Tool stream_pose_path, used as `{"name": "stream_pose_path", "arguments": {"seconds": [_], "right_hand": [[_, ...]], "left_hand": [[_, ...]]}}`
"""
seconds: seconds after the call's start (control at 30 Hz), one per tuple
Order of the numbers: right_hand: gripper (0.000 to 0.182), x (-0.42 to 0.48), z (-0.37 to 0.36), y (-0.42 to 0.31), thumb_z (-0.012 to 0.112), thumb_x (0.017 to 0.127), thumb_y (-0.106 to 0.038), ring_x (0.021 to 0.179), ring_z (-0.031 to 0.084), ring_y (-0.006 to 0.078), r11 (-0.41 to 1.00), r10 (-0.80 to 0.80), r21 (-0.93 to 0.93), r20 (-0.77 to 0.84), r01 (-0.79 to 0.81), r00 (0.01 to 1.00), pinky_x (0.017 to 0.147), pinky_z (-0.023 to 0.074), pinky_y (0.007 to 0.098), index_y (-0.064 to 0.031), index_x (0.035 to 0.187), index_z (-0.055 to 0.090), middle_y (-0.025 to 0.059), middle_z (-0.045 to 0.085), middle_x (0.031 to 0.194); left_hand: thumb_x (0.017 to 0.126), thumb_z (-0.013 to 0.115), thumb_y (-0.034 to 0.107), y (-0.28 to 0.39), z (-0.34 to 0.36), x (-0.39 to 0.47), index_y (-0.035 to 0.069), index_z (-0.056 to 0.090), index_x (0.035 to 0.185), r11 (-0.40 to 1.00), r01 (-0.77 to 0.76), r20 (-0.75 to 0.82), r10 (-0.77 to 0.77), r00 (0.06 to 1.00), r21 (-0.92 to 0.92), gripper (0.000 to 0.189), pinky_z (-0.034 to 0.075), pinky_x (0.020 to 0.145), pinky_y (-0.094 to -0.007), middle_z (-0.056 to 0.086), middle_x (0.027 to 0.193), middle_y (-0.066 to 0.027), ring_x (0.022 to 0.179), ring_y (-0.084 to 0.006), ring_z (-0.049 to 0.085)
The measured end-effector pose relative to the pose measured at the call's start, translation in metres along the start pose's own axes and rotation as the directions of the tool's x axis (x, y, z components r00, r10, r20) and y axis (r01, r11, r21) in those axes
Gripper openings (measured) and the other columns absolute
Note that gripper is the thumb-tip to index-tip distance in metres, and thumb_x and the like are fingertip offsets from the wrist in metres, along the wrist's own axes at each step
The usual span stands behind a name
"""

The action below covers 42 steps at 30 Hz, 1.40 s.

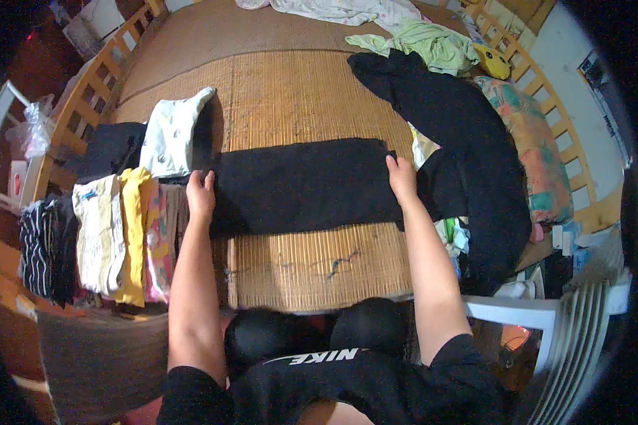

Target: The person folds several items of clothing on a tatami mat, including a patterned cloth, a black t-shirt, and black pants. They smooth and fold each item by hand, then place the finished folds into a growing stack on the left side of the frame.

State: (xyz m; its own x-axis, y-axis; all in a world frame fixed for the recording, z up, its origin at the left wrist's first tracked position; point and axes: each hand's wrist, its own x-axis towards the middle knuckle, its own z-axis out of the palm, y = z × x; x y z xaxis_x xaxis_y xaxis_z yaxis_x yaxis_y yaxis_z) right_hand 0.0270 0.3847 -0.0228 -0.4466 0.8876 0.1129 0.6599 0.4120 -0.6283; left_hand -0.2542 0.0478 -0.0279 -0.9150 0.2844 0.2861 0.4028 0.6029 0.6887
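A black garment [303,186], folded into a long flat band, lies across the bamboo mat in front of me. My left hand [201,195] grips its left end, close to the stacked clothes. At the opposite end, my right hand [403,178] holds the right edge, with the thumb side up and the other fingers partly hidden. Just beyond my left hand, a folded white printed garment [171,135] rests on dark cloth. A large heap of black clothing [457,122] spreads to the right of my right hand.
Folded clothes stand in a row at the left, including a yellow one [134,234], a cream one [98,234] and striped black ones [36,249]. A patterned pillow [534,154] leans by the right wooden rail [558,114]. Pale green cloth [430,45] lies at the back on the bamboo mat [297,95].
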Motion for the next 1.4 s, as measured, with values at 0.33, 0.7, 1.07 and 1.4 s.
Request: {"name": "stream_pose_path", "arguments": {"seconds": [0.33, 0.7, 1.07, 1.4], "right_hand": [[0.040, 0.071, 0.059, -0.001, 0.049, 0.084, -0.038, 0.080, 0.057, 0.0408, 0.990, 0.033, -0.140, 0.032, -0.028, 0.999, 0.072, 0.0437, 0.0464, 0.0007, 0.084, 0.059, 0.0230, 0.060, 0.082], [0.035, -0.028, 0.022, -0.015, 0.056, 0.082, -0.031, 0.089, 0.056, 0.0365, 0.917, 0.038, -0.399, 0.028, -0.024, 0.999, 0.073, 0.0471, 0.0449, -0.0036, 0.102, 0.047, 0.0206, 0.054, 0.096], [0.029, -0.063, -0.006, -0.043, 0.060, 0.076, -0.019, 0.091, 0.054, 0.0306, 0.860, -0.276, -0.460, -0.059, 0.219, 0.959, 0.075, 0.0441, 0.0391, -0.0051, 0.101, 0.052, 0.0145, 0.055, 0.097], [0.063, -0.132, 0.064, -0.057, 0.051, 0.083, -0.036, 0.133, 0.014, 0.0263, 0.682, -0.574, -0.158, 0.490, 0.714, 0.656, 0.102, 0.0115, 0.0566, -0.0082, 0.135, 0.026, 0.0101, 0.018, 0.143]], "left_hand": [[0.084, 0.051, 0.033, 0.002, 0.037, 0.053, 0.002, 0.052, 0.090, 0.916, 0.010, 0.224, -0.109, 0.968, 0.402, 0.032, 0.042, 0.073, -0.0465, 0.058, 0.088, -0.0258, 0.088, -0.0433, 0.053], [0.080, 0.059, 0.030, 0.004, -0.002, -0.038, -0.001, 0.040, 0.117, 0.889, 0.227, 0.113, -0.293, 0.950, 0.397, 0.052, 0.041, 0.086, -0.0433, 0.049, 0.113, -0.0260, 0.104, -0.0377, 0.049], [0.075, 0.062, 0.041, -0.034, -0.039, -0.051, -0.005, 0.050, 0.110, 0.925, 0.132, 0.330, -0.257, 0.908, 0.356, 0.060, 0.041, 0.086, -0.0399, 0.053, 0.107, -0.0287, 0.103, -0.0404, 0.050], [0.078, 0.060, 0.010, 0.035, -0.065, -0.032, -0.001, 0.051, 0.108, 0.733, 0.546, 0.544, -0.286, 0.789, -0.406, 0.033, 0.043, 0.079, -0.0276, 0.060, 0.098, -0.0071, 0.087, -0.0163, 0.056]]}}
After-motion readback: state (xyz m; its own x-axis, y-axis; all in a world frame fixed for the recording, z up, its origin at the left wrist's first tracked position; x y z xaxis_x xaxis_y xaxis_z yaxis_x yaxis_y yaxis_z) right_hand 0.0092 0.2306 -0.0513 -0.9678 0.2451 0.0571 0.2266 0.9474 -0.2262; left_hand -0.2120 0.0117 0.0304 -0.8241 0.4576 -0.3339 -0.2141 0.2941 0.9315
